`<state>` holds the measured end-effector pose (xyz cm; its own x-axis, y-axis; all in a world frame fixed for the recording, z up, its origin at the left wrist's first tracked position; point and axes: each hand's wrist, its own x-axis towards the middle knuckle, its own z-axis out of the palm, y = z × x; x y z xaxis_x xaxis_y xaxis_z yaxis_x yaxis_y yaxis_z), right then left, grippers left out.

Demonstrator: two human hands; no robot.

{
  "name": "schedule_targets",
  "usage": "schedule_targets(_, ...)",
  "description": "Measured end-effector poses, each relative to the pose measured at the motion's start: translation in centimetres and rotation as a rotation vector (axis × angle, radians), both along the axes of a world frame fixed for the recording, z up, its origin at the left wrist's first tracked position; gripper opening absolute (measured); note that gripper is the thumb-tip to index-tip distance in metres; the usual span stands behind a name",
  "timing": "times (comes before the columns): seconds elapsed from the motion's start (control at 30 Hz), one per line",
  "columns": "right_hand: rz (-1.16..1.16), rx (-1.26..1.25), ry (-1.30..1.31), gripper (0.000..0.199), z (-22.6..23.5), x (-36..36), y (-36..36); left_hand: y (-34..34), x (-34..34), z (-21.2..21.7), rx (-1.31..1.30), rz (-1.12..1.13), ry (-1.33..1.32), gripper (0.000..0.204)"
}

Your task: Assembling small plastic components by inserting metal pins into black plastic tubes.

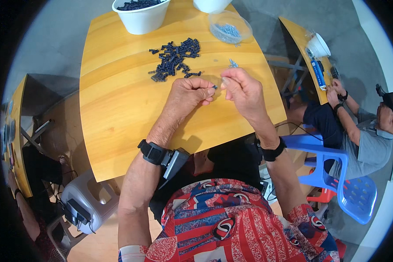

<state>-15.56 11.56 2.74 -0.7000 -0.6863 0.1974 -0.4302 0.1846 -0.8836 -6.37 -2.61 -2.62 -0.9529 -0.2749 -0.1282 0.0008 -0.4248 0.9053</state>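
Above the near half of the wooden table (118,144), my left hand (188,94) pinches a small dark plastic part (215,87) between thumb and forefinger, with only its tip showing. Close beside it, my right hand (243,89) has thumb and forefinger pressed together; what they hold, if anything, is too small to make out. Beyond my left hand lies a loose pile of small black plastic parts (174,61). A few small silvery-blue screw-like pieces (233,63) lie just past my right hand.
Along the far edge stand a white tub (143,21) of black parts, a clear round container (229,32) of silvery-blue pieces and another white tub (212,4). On the right, a person (367,139) works at another table near a blue plastic chair (336,166). A grey stool (89,196) stands left.
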Motion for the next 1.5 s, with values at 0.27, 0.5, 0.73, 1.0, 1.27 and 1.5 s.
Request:
schedule_targets(0.27,-0.053,-0.006,0.282,0.006,-1.5,1.2,0.7,0.3,0.0,1.0,0.032,0.043,-0.030,0.008)
schedule_targets(0.5,-0.003,0.051,0.640,0.010,-1.0,1.4,0.5,0.3,0.0,1.2,-0.015,0.005,-0.084,0.008)
schedule_targets(0.73,0.103,0.153,0.923,0.009,-0.4,1.6,0.2,0.7,-0.1,0.7,-0.059,0.018,-0.069,0.005)
schedule_targets(1.0,0.106,0.116,0.791,0.007,-1.2,0.7,0.8,0.8,-0.1,0.7,-0.043,0.024,-0.068,0.006)
schedule_targets(1.27,-0.017,-0.030,-0.352,0.009,-1.7,-0.1,1.2,0.8,-0.1,0.8,-0.063,0.009,-0.016,0.009)
schedule_targets(1.5,-0.026,-0.022,-0.403,0.008,-1.6,0.1,1.1,0.8,-0.1,0.6,-0.154,-0.007,-0.021,0.010)
